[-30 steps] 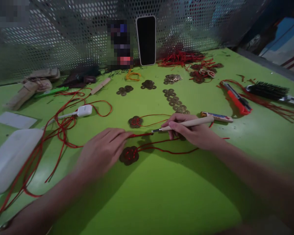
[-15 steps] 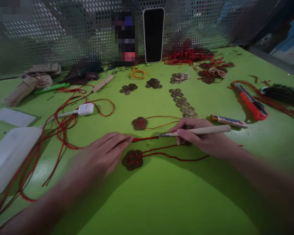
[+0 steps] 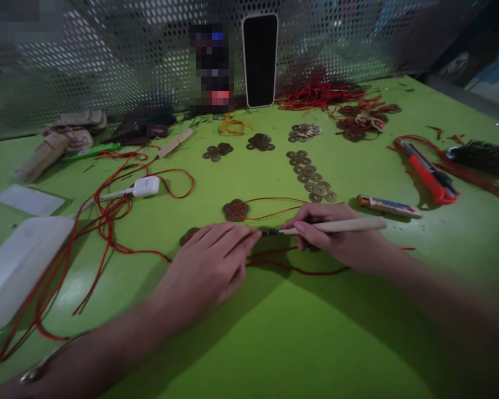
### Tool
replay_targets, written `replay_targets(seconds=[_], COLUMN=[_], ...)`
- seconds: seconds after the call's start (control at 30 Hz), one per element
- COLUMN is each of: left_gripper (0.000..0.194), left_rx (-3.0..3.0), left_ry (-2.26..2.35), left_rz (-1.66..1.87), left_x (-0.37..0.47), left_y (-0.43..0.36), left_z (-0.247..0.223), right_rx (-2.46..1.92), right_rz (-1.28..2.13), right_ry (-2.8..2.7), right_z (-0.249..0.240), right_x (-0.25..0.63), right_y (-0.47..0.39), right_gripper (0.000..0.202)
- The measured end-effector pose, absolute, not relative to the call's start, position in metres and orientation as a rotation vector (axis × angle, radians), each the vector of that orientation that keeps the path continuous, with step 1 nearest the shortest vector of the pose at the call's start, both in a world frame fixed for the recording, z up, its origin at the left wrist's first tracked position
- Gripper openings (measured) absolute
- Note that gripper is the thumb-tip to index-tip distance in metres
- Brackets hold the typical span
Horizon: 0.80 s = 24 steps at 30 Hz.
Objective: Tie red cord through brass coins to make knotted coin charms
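On the green table (image 3: 336,343), my left hand (image 3: 216,260) is closed with its fingertips pinching a red cord (image 3: 265,233) near its end. My right hand (image 3: 336,233) grips a pale-handled tool (image 3: 353,224) like a pen, its thin metal tip touching or close to the cord's end. Beyond my hands lies a flower-shaped coin cluster (image 3: 235,210) with a thin red loop. Another dark coin piece (image 3: 188,236) shows partly behind my left hand. Red strands run between my hands toward the right; my left hand hides where they start.
Coin piles (image 3: 310,174) lie beyond my hands. A lighter (image 3: 388,206) and a red cutter (image 3: 430,177) are at right. At left are tangled red cords (image 3: 108,221), a white adapter (image 3: 146,187) and a white box (image 3: 20,266). A phone (image 3: 260,61) stands at the back.
My left hand has slid right along the cord, toward the tool tip, and now covers the near coin cluster. The tool has shifted slightly; my right hand keeps its grip.
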<state>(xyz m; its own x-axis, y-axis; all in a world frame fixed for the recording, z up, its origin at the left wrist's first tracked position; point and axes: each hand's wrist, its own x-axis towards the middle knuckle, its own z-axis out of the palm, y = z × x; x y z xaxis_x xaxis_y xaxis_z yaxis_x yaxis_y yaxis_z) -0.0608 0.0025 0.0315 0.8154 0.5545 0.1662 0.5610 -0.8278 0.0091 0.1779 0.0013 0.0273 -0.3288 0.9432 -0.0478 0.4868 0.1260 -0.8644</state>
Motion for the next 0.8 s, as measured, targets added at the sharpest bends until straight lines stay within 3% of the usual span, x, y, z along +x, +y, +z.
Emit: replay_targets(seconds=[0.8], left_gripper=[0.034], left_rx=[-2.975], left_ry=[-0.871], left_rz=[-0.357], left_x=[-0.0589], left_y=[0.0076], left_z=[0.0281], right_rx=[-1.371], right_rz=[1.178], right_ry=[-1.807], right_z=[0.0274], right_x=[0.1804], right_y=[0.0003], right_gripper=[0.02])
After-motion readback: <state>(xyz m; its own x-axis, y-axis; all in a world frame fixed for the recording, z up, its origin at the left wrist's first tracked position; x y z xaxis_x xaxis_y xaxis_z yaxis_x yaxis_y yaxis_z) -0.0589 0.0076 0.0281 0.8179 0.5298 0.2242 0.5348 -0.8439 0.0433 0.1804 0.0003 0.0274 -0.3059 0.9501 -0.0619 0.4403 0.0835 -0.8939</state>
